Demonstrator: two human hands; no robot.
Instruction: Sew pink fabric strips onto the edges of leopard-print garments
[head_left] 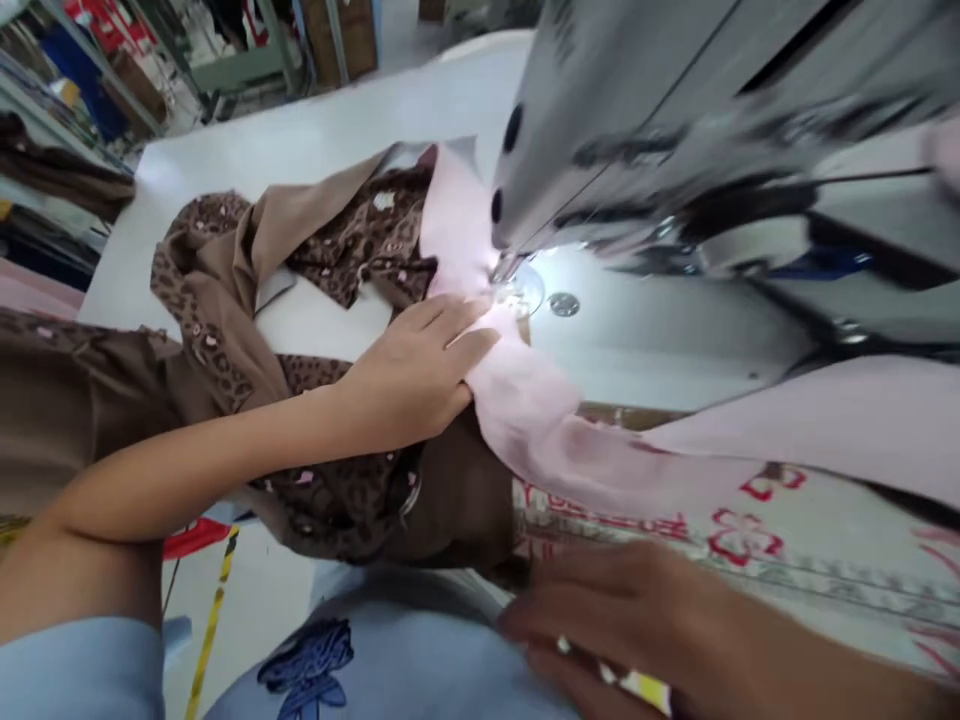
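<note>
1. We see the left grip (416, 370), a bare hand, lying on top of the long strip of pale pink, soft cloth (525, 390), just beside the needle area. Its fingers are near together — whether they also pinch the cloth, we cannot tell.
2. This pale pink strip passes at the needle area of the large grey metal sewing machine (637, 90), where a light shines, and it continues toward the right in loose folds.
3. The plain brown cloth with leopard-print parts (300, 225) is spread in a loop on the smooth white surface (195, 160), at the left of the machine. It touches the pink strip near the upper end, and the left forearm crosses over it.
4. The right grip (622, 610) is blurred, well apart from the needle area, near the white covering with red printed flowers (742, 535). We cannot tell if it is clamped on something.
5. We notice also a small round metal disc (564, 304), to the right of the needle area.
</note>
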